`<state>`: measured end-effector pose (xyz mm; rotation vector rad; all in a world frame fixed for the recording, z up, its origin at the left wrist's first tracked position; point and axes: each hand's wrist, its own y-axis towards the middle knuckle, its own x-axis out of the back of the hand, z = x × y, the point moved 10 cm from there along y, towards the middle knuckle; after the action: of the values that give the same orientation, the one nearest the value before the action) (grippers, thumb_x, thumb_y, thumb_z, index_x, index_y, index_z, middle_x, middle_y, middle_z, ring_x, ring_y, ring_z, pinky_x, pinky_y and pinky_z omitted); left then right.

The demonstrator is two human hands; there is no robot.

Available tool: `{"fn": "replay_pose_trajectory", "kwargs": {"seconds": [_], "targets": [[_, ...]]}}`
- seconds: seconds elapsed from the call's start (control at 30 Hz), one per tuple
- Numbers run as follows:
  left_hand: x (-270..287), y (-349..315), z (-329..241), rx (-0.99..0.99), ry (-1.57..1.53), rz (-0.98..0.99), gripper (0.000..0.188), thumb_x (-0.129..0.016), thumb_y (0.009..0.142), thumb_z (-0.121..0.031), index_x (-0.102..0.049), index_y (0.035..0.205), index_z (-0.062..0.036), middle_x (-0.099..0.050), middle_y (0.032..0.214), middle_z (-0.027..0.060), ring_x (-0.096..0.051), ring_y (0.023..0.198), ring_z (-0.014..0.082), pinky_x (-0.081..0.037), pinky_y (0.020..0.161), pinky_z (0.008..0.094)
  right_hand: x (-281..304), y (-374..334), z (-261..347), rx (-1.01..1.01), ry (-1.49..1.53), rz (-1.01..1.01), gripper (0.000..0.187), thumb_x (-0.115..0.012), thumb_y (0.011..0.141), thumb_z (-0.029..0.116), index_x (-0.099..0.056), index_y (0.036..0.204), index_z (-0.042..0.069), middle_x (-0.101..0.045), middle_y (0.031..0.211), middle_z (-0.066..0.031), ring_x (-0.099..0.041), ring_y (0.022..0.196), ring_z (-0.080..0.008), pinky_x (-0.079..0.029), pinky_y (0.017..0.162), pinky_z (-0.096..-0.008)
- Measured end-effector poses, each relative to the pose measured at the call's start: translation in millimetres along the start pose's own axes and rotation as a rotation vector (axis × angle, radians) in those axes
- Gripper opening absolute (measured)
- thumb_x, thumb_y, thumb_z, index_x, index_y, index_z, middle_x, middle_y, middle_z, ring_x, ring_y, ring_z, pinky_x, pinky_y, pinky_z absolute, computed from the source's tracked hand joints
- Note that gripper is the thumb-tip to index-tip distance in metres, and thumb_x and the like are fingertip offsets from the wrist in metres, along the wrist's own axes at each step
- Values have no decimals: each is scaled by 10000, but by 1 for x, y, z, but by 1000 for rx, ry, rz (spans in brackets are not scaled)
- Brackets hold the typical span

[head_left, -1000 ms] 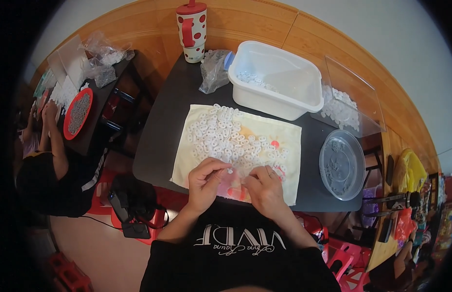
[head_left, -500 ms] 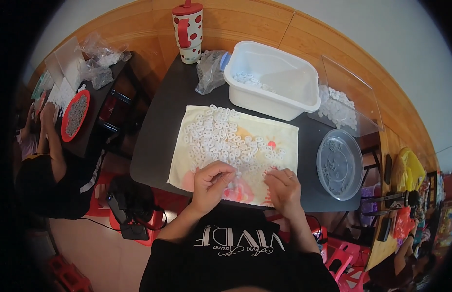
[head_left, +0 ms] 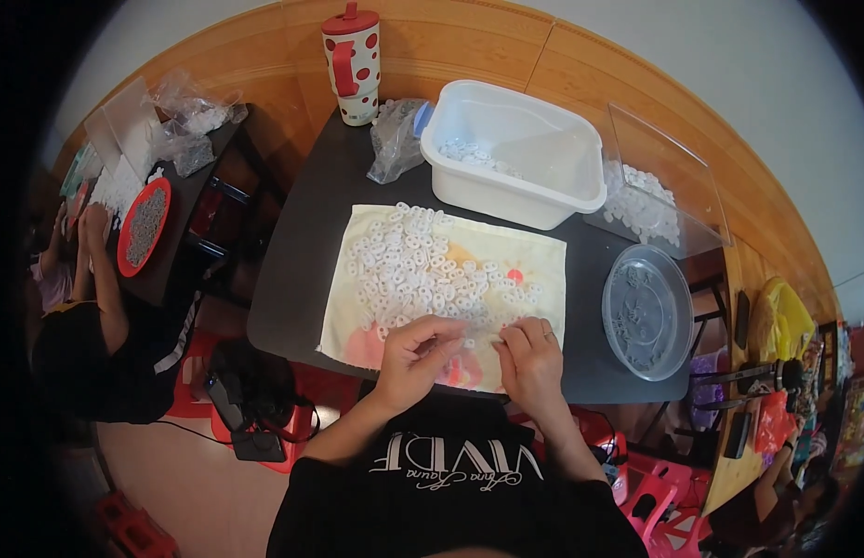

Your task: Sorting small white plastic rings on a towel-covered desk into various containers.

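**Two hands over small white rings on a cloth**

A pale cloth [head_left: 534, 256] lies flat on the dark table [head_left: 302, 251], and a heap of small white rings [head_left: 408, 265] is spread over its far and middle part. This probably keeps the rings from rolling and puts them within easy reach. Both hands work at the near edge of the heap, close to the body. The left hand [head_left: 415, 352] is curled, fingers bent in toward the thumb, apparently pinching a ring or two; the pieces are too small to be sure. The right hand [head_left: 532, 358] lies knuckles up, fingertips drawn together at the cloth just beside the left hand's; what it holds, if anything, cannot be told. Both forearms rise from the lower edge and converge, wrists slightly bent.

Beyond the cloth stands a white tub [head_left: 520, 153] with more rings in it. To the right lie a clear round lid [head_left: 647, 312] and a clear tray [head_left: 669, 181]; a spotted cup [head_left: 355, 60] stands at the far edge.
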<state>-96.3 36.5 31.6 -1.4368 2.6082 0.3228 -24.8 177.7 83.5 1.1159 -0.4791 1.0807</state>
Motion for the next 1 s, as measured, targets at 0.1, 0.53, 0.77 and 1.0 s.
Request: {"fn": "replay_pose_trajectory", "kwargs": {"seconds": [0.1, 0.53, 0.77, 1.0], "targets": [[-2, -1, 2, -7, 12, 28, 248, -645, 916, 70, -690, 1156, 27, -653, 949, 35, -588, 849, 81, -474, 751, 220, -6, -1, 1, 75, 17, 45, 158, -708, 771, -36, -646, 910, 8, -600, 862, -155, -590, 784, -340, -483, 701, -393], [-18, -2, 1, -24, 29, 133, 421, -626, 898, 102, -590, 1304, -4, -642, 865, 25, -595, 727, 57, -481, 608, 214, -18, 11, -18, -273, 956, 68, 128, -626, 892, -118, -643, 987, -35, -607, 933, -60, -558, 859, -113, -433, 761, -233], [-18, -4, 1, 41, 27, 155, 398, -633, 890, 112, -598, 1276, 23, -643, 943, 27, -620, 870, 87, -511, 767, 235, -16, 9, -13, -211, 893, 52, 109, -651, 876, -96, -648, 967, -36, -629, 921, -88, -581, 838, -151, -448, 742, -259], [-14, -3, 0, 4, 3, 106, 332, -635, 890, 101, -656, 1209, 13, -653, 880, 28, -601, 747, 69, -482, 647, 219, -10, 11, -6, -134, 840, 41, 115, -659, 848, -118, -660, 939, -47, -643, 887, -102, -590, 827, -166, -448, 723, -268]]}}
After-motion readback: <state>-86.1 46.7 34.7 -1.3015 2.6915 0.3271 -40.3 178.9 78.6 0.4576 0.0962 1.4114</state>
